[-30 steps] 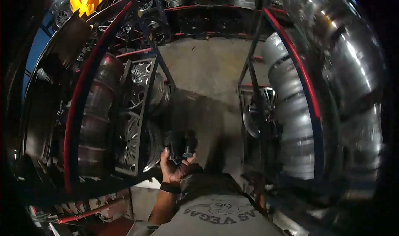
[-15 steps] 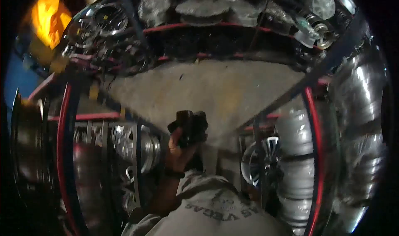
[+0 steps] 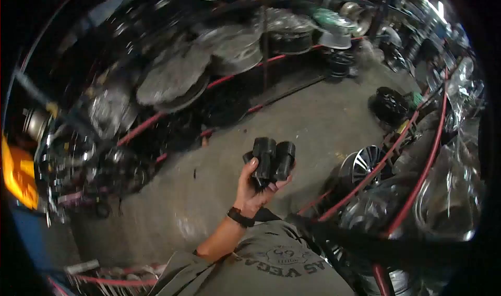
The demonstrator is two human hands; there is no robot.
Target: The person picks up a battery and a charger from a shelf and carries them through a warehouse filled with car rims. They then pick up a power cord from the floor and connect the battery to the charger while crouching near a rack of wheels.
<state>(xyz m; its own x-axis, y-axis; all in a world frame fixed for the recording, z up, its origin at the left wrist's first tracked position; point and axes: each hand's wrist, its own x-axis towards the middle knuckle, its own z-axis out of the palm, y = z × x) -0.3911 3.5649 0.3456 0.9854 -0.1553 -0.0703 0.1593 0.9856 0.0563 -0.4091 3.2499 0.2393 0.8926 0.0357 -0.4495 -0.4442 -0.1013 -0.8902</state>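
Note:
My left hand (image 3: 250,191), with a dark band at the wrist, is in front of my grey shirt. Its fingers and thumb are closed around several short black cylinders (image 3: 264,158), bunched together. What these pieces are I cannot make out. One more black cylinder (image 3: 285,158) leans outward on the right side of the bunch. My right hand is out of sight.
Plastic-wrapped wheel rims (image 3: 175,79) line a red-edged rack across the aisle. On the right, a black-and-silver rim (image 3: 368,164) sits behind red rails (image 3: 417,197). A dark wheel (image 3: 389,105) lies farther along the concrete floor (image 3: 156,218). Something yellow (image 3: 20,173) hangs far left.
My view has turned right along the aisle. The left hand, still gripping the black cylinders, now appears farther right, and more of the separate pieces show.

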